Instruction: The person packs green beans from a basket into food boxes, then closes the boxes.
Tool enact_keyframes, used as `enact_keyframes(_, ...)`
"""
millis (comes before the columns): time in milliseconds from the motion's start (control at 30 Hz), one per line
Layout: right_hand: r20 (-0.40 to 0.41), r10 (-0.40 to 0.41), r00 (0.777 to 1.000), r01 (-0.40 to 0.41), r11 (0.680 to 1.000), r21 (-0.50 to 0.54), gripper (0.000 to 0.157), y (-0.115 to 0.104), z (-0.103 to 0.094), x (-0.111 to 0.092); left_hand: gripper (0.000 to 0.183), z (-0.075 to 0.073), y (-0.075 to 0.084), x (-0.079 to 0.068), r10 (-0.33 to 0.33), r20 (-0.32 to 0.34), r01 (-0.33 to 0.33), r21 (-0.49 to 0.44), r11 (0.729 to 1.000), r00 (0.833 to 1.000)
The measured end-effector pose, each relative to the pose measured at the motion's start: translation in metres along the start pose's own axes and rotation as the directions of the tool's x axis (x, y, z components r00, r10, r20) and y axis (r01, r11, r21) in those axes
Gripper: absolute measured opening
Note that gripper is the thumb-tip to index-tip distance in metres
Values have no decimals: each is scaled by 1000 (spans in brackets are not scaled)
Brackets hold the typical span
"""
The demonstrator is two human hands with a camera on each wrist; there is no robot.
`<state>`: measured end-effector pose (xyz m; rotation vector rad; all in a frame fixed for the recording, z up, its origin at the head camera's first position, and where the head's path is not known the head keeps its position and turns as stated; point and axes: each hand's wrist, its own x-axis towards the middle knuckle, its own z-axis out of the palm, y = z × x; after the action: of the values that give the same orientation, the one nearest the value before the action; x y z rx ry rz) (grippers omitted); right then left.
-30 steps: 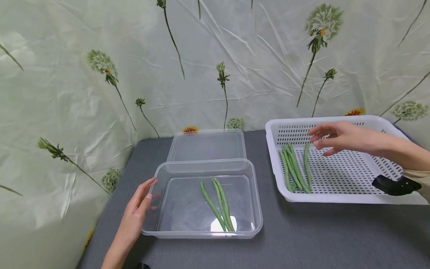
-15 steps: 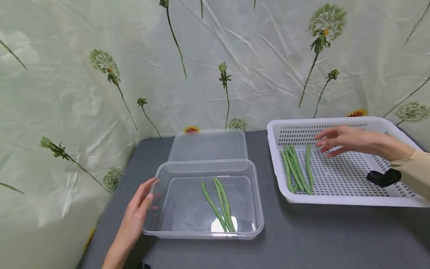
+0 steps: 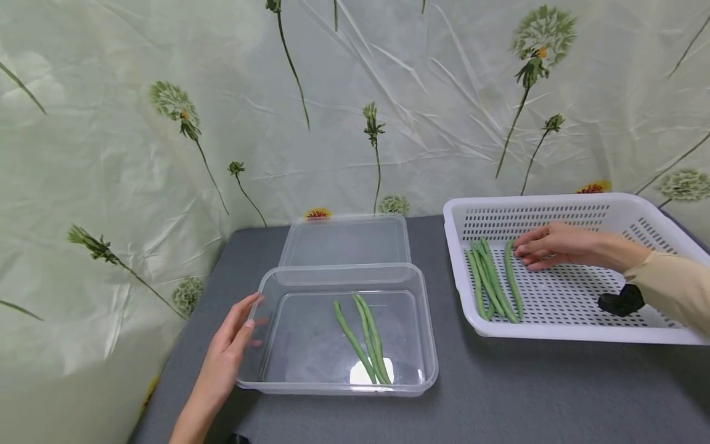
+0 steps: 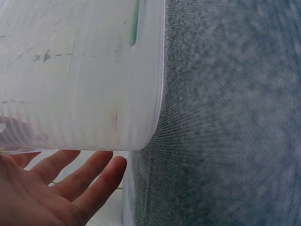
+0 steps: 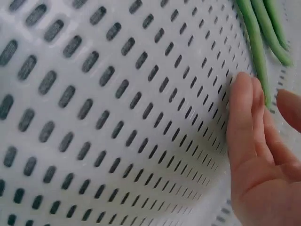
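Observation:
My left hand (image 3: 224, 345) rests with extended fingers against the left wall of a clear plastic container (image 3: 338, 389). In the left wrist view, the fingers (image 4: 96, 186) lie along the container's side without curling round it. Three green beans (image 3: 355, 336) lie inside, towards its front. Over on the right, my right hand (image 3: 568, 246) is inside a white perforated basket (image 3: 554, 332), its fingertips beside the upper end of a single green bean (image 3: 513, 280). The right wrist view shows thumb and fingers apart, holding nothing; whether they touch the bean I cannot tell. Several more green beans (image 3: 490, 283) lie to its left.
A clear plastic lid (image 3: 346, 240) lies flat behind the container. Dark grey cloth (image 3: 444, 401) covers the table. A floral sheet (image 3: 333, 123) hangs behind. A black strap piece (image 3: 621, 301) hangs below the right sleeve, over the basket.
My right hand has lowered into the basket, its fingertips coming close to the single bean. The left hand stays against the container. The view has shifted slightly.

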<state>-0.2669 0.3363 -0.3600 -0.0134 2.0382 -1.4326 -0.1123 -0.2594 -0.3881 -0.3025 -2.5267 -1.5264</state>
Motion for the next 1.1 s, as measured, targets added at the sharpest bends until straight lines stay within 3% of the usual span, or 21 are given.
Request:
enact_keyframes(100, -71, 7, 997, -8, 1000, -10, 42, -1, 8, 3, 40, -1, 0, 0, -1, 2, 1, 1, 1000, 1000)
enact_keyframes(367, -270, -25, 963, -39, 973, -229, 53, -5, 33, 9, 40, -1, 1, 0, -9, 4, 9, 4, 1000, 1000)
enact_keyframes(533, -287, -48, 957, -44, 952, -304, 45, -7, 40, 12, 40, 0, 1, 1, -10, 2, 10, 0, 1000, 1000)
enact_keyframes(800, -197, -80, 977, 25, 963, -269, 32, -8, 41, 12, 40, 1, 0, 1, -7, -1, 7, 3, 1000, 1000)
enact_keyframes(967, -59, -65, 996, 59, 993, -100, 22, -10, 39, 8, 40, 0, 0, 0, -11, 0, 11, 2, 1000, 1000)
enact_keyframes(1100, 74, -56, 996, 55, 998, 14, 19, -11, 38, 5, 40, 0, 0, 0, -13, -3, 13, 2, 1000, 1000)
